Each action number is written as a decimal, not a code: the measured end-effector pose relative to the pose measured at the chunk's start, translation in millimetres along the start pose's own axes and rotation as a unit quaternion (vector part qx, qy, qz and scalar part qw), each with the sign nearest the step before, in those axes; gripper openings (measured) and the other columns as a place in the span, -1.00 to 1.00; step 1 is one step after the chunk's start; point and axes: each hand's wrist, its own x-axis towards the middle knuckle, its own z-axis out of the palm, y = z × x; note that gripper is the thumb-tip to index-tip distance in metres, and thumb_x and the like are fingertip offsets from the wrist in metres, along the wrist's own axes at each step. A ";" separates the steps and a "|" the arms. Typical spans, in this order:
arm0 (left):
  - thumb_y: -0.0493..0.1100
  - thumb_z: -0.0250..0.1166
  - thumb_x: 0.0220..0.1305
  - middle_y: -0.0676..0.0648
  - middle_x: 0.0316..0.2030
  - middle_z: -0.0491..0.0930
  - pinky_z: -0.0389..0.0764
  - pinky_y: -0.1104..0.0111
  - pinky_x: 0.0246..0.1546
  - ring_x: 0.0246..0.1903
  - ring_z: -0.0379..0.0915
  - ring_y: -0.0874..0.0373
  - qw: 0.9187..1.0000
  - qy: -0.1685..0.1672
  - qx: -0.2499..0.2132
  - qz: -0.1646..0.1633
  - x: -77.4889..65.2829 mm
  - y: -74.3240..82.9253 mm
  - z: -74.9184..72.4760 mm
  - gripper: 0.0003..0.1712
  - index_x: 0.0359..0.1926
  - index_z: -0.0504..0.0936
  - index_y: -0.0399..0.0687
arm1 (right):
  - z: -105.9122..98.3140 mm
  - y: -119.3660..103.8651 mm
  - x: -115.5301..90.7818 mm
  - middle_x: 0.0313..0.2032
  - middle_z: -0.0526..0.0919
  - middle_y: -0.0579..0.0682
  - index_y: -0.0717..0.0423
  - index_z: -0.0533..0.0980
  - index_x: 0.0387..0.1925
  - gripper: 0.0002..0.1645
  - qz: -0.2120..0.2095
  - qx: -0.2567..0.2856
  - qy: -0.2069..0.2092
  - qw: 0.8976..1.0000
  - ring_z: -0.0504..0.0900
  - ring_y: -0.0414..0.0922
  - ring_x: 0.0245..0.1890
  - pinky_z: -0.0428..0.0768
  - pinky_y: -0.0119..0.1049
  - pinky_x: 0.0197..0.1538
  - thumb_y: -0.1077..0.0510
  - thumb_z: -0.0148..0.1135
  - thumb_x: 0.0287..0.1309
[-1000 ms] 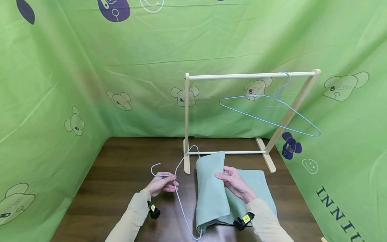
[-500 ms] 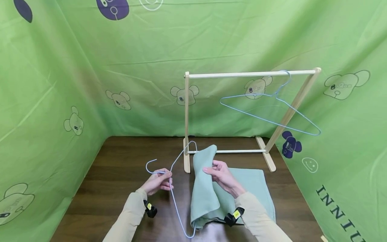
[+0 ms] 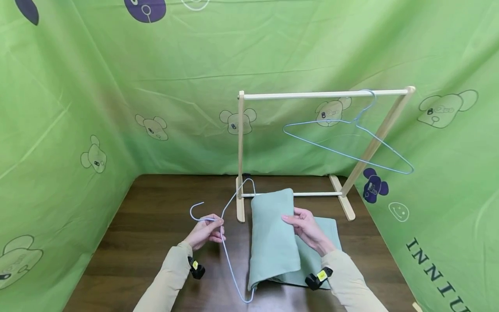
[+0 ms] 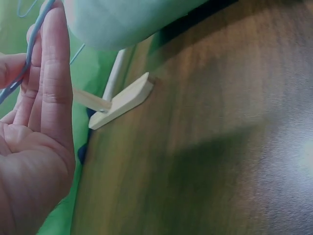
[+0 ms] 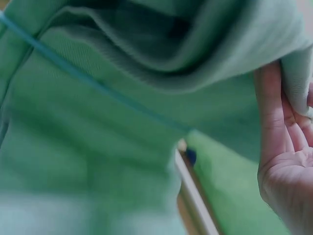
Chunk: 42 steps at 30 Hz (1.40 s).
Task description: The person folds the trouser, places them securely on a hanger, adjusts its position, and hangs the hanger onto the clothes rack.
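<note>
A light blue wire hanger (image 3: 230, 264) is pinched near the base of its hook by my left hand (image 3: 205, 229). Sage-green cloth (image 3: 273, 238) is folded over the hanger's long bar, with a flap on the right. That flap's right edge is held between thumb and fingers of my right hand (image 3: 308, 227). Seen from the right wrist, the bar (image 5: 88, 81) runs between layers of the cloth (image 5: 195, 73). The left wrist view shows the hanger wire (image 4: 32, 44) against my left fingers (image 4: 55, 83), the cloth (image 4: 112, 19) hanging above the table.
Behind the hands stands a wooden rack (image 3: 241, 143) with a white top rail (image 3: 304, 95). Another blue hanger (image 3: 331, 151) hangs bare at the rail's right end. The brown table (image 3: 163, 203) is bordered by green printed curtains (image 3: 187, 130).
Both hands first shifted left, narrowing the flap. Since then my right hand has drawn the cloth's edge back to the right, so the flap is wider. The left hand keeps its pinch.
</note>
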 end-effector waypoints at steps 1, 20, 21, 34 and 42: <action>-0.22 0.07 0.48 0.08 -0.50 0.59 0.74 0.40 -0.41 -0.53 0.71 0.21 1.000 0.001 0.001 -0.001 0.6 -1.2 0.9 -0.94 -0.21 0.43 -0.09 | -6.1 1.5 -4.0 -0.40 0.78 -0.23 -0.03 0.60 -0.15 -0.65 0.005 -0.002 -0.001 1.000 0.71 -0.38 -0.38 0.67 -0.48 -0.27 0.39 -0.03 0.44; -0.20 0.07 0.50 0.05 -0.42 0.60 0.76 0.35 -0.36 -0.45 0.74 0.15 0.999 -0.012 0.014 -0.026 9.9 -21.1 7.2 -0.85 -0.11 0.39 -0.24 | -53.0 30.4 -43.2 -0.40 0.78 -0.13 0.34 0.55 -0.08 -0.73 0.149 -0.195 0.180 0.953 0.76 -0.23 -0.42 0.74 -0.27 -0.30 0.18 0.22 0.32; -0.20 0.07 0.50 0.05 -0.41 0.61 0.76 0.35 -0.35 -0.44 0.75 0.15 0.999 -0.014 0.015 -0.027 9.9 -21.8 7.5 -0.82 -0.10 0.39 -0.28 | -54.0 33.9 -43.7 -0.41 0.78 -0.12 0.36 0.55 -0.08 -0.72 0.154 -0.202 0.185 0.949 0.76 -0.22 -0.43 0.74 -0.27 -0.32 0.19 0.22 0.31; -0.16 0.11 0.49 0.04 -0.35 0.69 0.76 0.34 -0.33 -0.41 0.76 0.18 0.999 0.002 0.009 -0.048 9.5 -28.7 5.3 -0.84 -0.15 0.47 -0.21 | -49.2 51.2 -30.3 -0.73 0.20 -0.21 0.01 0.32 -0.59 -0.55 0.257 -0.329 0.258 0.871 0.27 -0.28 -0.68 0.53 -0.40 -0.57 -0.11 0.23 0.26; -0.16 0.16 0.46 -0.01 -0.35 0.69 0.76 0.33 -0.35 -0.43 0.76 0.16 0.998 0.017 -0.005 -0.052 9.8 -29.9 6.5 -0.87 -0.21 0.51 -0.14 | -53.4 60.2 -9.6 -0.43 0.43 -0.07 0.25 0.44 -0.06 -0.40 0.224 -0.321 0.299 0.870 0.42 -0.21 -0.50 0.46 -0.35 -0.50 -0.23 0.23 0.29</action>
